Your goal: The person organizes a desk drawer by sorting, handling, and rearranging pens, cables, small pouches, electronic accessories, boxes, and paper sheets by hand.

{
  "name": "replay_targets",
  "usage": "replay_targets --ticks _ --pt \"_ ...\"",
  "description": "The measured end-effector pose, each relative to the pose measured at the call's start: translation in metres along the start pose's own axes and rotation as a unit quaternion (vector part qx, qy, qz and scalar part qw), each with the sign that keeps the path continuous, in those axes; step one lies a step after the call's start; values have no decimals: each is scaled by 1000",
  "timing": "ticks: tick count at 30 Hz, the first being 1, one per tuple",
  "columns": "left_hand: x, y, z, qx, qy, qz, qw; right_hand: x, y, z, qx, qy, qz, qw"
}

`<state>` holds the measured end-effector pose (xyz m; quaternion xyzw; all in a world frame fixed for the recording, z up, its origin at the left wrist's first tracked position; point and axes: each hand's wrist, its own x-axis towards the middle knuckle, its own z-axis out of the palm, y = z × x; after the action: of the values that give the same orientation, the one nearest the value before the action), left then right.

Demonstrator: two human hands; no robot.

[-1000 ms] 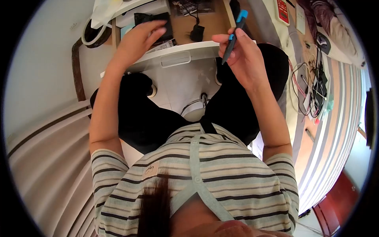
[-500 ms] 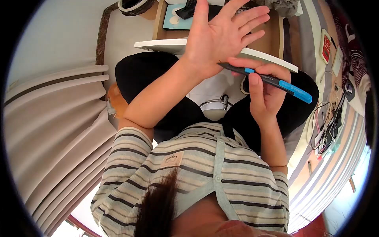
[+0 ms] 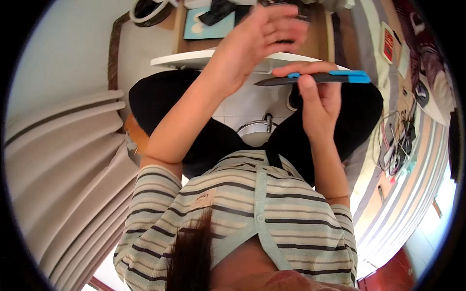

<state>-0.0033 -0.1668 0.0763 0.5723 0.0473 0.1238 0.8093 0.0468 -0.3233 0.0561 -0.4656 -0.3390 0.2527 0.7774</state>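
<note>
Holding pen [image 3: 342, 77] | right hand [image 3: 320, 94]: fingers pinching it, tip leftward | left hand [image 3: 250, 48]: outstretched towards drawer [image 3: 182, 59], fingers unclenched

We see, at twelve o'clock, an open drawer [image 3: 177, 60] with a white front, holding a light-blue packet [image 3: 206, 31] and, overlapping it, a crumpled black item [image 3: 217, 13]. From two to four o'clock we find striped cloth [image 3: 404, 203], bearing a red-and-white device [image 3: 387, 43] and white slab [image 3: 403, 60] at two, tangled cables [image 3: 402, 140] at three
</note>
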Motion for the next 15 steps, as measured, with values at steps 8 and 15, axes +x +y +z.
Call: replay_targets --ticks 8,15 --pt "-16 -4 5 112 -74 -158 978 -2 6 -17 -132 102 -18 986" --pt "-20 -19 16 39 -69 -163 983 2 0 -22 -177 189 -72 963"
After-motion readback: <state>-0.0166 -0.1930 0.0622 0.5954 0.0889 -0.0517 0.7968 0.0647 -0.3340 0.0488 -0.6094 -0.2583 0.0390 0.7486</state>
